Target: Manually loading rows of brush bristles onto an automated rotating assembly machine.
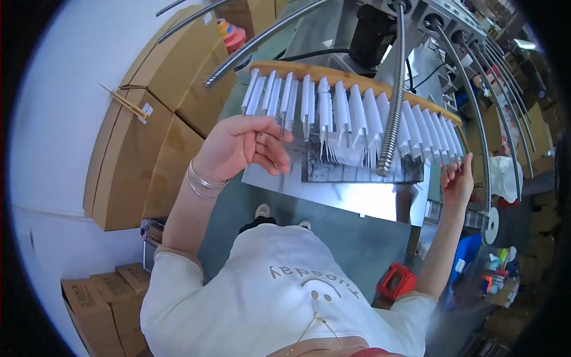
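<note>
A long curved wooden bar [333, 74] carries a row of white folded strips [357, 113], with thin, frayed-looking ends hanging below. At the left part of the row, my left hand [253, 143] is held palm toward me. Its fingers are loosely curled and apart, close to the strips' lower ends, and I see nothing held in it. Out at the right end, my right hand [457, 181] has its fingers drawn together against the lower end of the last strips. What lies between those fingertips is too small to make out.
Coiled metal rods [392, 113] hang over the row from a machine [446, 18]. Beneath the strips lies a dark plate [369, 172] on a shiny metal table [333, 191]. Cardboard boxes [143, 149] stand at left. A red object [397, 281] sits near my right elbow.
</note>
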{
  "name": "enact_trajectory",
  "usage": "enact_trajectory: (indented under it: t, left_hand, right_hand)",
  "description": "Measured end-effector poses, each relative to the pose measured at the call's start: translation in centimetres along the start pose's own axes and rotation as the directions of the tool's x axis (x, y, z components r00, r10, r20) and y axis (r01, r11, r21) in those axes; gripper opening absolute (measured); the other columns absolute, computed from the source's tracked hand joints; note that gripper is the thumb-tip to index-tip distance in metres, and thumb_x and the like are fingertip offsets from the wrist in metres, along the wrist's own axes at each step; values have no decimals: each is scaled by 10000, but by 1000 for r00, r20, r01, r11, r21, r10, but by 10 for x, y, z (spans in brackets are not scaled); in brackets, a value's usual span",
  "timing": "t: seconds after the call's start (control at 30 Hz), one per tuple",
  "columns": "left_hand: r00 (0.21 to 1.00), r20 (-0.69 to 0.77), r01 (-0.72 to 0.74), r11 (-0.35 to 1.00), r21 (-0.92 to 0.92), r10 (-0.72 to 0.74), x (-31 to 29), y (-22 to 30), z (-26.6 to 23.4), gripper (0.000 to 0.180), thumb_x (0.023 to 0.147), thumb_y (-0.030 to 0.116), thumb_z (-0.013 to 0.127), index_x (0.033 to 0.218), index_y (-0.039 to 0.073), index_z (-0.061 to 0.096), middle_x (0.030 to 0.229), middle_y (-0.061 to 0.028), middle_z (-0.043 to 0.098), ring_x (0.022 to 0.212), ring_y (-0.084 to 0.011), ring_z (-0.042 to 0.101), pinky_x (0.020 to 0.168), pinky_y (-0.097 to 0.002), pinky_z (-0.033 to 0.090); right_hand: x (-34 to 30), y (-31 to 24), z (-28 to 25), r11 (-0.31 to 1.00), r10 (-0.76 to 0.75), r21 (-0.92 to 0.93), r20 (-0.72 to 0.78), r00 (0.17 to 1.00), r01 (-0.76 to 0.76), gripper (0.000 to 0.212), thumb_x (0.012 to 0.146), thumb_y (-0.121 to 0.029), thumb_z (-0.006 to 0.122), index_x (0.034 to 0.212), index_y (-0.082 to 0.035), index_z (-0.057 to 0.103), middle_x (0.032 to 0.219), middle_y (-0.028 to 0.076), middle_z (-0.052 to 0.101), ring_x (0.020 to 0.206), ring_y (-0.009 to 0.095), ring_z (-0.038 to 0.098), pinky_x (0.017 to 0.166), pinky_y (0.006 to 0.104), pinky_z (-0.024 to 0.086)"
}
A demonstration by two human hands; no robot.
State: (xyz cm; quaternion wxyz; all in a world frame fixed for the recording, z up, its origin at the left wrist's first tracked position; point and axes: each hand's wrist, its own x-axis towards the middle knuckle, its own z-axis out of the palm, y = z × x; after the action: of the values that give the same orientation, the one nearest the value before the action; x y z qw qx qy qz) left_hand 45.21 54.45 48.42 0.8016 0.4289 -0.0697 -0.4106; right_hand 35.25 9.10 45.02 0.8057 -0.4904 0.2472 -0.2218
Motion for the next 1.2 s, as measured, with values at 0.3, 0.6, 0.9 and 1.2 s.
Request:
enact_trajectory:
  t: [0.3,0.6,0.9,1.2]
  left_hand:
    - [996,94,-26,983,181,9,5,26,33,464,923,310,400,1009,-117,559,808,-231,658,741,-311,670,640,-339,545]
    - [998,57,18,989,146,-26,-8,7,40,436,941,291,371,1063,-73,579,771,-226,650,721,-320,666,638,-342,546]
    - [999,15,39,999,-11,-39,-10,-13,17,410,957,252,326,1040,-74,559,757,-255,628,716,-378,650,619,-397,555]
    - [987,130,101,992,-72,-91,-5,-49,-5,489,976,296,283,1113,-102,531,909,-250,630,839,-350,644,730,-395,536]
  right_hand:
    - [8,10,-10,979,41,193,110,993,-62,489,941,-467,420,634,-88,453,511,1,361,403,132,312,362,260,248]
    - [17,-1,-3,992,6,129,97,995,-18,452,947,-436,436,621,-130,365,495,-16,298,375,115,289,327,232,243]
    - [6,-2,-3,1000,3,11,106,994,-4,447,951,-430,430,629,-120,428,524,-17,397,379,106,344,325,231,284]
    - [8,1,-20,998,61,3,132,989,-62,475,952,-482,370,722,-87,499,589,28,478,477,139,421,419,254,349]
